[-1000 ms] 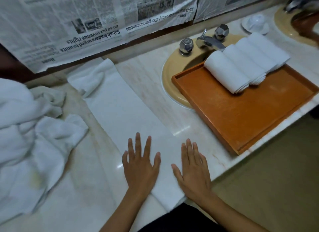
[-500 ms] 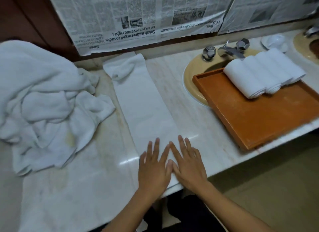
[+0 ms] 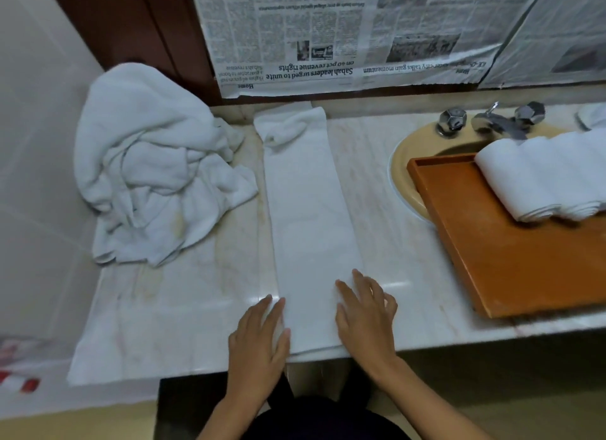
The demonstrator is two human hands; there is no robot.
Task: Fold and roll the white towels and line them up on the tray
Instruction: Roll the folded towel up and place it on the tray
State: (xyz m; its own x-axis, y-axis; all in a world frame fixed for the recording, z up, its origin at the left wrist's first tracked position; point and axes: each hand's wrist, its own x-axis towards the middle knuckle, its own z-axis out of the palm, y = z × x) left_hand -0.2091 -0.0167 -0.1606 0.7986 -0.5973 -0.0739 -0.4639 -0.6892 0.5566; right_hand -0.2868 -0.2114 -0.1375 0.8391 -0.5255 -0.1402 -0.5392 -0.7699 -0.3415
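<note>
Fingers (image 3: 271,311) of left hand (image 3: 259,336) and right hand (image 3: 364,320) relaxed, flat on folded towel (image 3: 311,210) at 6 o'clock; roll tight toward 12 o'clock, keeping edges square.

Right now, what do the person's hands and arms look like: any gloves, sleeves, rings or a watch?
The left hand and right hand are bare: no gloves, rings or watch visible. Both forearms are uncovered down to the frame's edge, so no sleeves show. Between them sits a dark garment.
</note>
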